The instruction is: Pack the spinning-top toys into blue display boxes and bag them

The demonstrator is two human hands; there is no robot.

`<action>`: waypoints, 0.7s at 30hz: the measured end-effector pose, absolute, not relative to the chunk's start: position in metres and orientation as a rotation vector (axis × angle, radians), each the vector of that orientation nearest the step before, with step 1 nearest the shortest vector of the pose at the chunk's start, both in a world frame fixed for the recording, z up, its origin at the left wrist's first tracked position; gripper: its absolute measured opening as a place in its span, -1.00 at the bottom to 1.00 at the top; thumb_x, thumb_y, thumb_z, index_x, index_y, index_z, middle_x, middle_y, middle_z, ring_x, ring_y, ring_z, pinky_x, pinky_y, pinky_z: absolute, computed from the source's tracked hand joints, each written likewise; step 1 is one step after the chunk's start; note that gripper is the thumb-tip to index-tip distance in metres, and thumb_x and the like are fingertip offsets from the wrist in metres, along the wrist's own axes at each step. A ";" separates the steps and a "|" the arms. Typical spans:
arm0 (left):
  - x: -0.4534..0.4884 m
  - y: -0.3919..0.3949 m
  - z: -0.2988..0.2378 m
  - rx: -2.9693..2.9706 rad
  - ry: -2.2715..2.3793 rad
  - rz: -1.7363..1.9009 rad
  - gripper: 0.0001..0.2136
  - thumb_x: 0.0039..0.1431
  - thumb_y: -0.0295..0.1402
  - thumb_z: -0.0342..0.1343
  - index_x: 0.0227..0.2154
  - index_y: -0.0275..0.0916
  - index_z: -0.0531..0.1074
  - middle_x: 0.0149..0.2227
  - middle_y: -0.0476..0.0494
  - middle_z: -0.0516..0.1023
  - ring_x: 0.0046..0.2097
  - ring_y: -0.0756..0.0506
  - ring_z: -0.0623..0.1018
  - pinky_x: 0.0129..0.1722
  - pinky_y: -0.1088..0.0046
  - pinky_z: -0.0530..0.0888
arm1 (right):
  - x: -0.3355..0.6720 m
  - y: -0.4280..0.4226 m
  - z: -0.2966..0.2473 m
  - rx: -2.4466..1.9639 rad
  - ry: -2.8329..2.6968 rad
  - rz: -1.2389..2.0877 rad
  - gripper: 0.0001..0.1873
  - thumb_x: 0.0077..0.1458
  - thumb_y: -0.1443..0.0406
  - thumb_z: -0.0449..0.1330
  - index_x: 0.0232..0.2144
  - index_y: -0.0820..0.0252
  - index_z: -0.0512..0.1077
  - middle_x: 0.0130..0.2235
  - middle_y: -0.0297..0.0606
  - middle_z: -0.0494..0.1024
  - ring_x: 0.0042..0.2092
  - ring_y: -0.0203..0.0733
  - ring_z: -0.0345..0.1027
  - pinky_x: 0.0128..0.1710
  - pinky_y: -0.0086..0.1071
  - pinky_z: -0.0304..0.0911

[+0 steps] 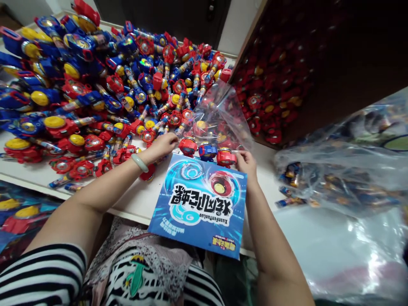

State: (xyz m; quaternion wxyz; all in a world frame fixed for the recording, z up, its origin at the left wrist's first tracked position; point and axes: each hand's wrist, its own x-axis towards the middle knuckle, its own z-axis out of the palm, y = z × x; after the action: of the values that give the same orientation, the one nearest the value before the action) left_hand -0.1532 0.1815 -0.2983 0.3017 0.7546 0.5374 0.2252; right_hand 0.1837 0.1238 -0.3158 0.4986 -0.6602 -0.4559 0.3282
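Note:
A blue printed box (197, 204) lies at the table's front edge, its lettering upside down to me. Along its far edge sit two red spinning-top toys and a blue spinning-top toy (208, 151). A clear plastic bag (223, 106) spreads up and away from them, with more toys visible through it. My left hand (167, 144) is closed in a pinch at the bag's left side, near the left red toy (188, 146). Closed at the bag's right edge, my right hand (247, 165) is beside the right red toy (226, 157). The fingertips are small and partly hidden.
A large heap of red and blue toys (79, 89) covers the table to the left and back. A brown carton (255, 34) with red toys stands at the back right. Clear bags with small tubes (334, 174) lie on the right.

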 end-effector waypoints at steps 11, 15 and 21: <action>-0.138 0.161 -0.309 1.898 1.329 1.271 -0.82 0.35 -0.36 -0.05 -0.40 -0.22 0.33 -0.41 -0.06 0.40 -0.34 -0.05 0.39 -0.29 0.44 0.33 | 0.168 0.095 -0.313 -1.325 -1.104 0.447 -0.60 0.03 -0.01 0.31 -0.36 0.12 0.29 -0.31 -0.34 0.49 -0.34 -0.31 0.37 -0.28 -0.36 0.34; -0.154 0.146 -0.301 2.233 1.236 1.250 -0.77 0.40 -0.27 -0.07 -0.33 -0.23 0.41 -0.34 -0.14 0.45 -0.29 -0.08 0.42 -0.27 0.40 0.35 | 0.171 0.073 -0.305 -1.291 -1.172 0.417 -0.66 0.02 0.06 0.35 -0.34 0.13 0.36 -0.30 -0.30 0.51 -0.29 -0.26 0.43 -0.27 -0.35 0.37; -0.167 0.118 -0.286 2.320 1.216 1.188 -0.80 0.37 -0.31 -0.05 -0.31 -0.23 0.43 -0.34 -0.15 0.49 -0.29 -0.08 0.45 -0.23 0.38 0.40 | 0.171 0.046 -0.281 -1.457 -1.372 0.306 -0.83 0.14 0.16 0.26 -0.28 0.13 0.54 -0.31 -0.27 0.60 -0.36 -0.25 0.41 -0.36 -0.36 0.30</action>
State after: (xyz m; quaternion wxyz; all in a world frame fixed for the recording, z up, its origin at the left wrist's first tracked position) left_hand -0.1674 0.1185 -0.2864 0.1325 0.7995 0.4190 0.4094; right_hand 0.1711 0.0456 -0.2809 0.5299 -0.6102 -0.5748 0.1283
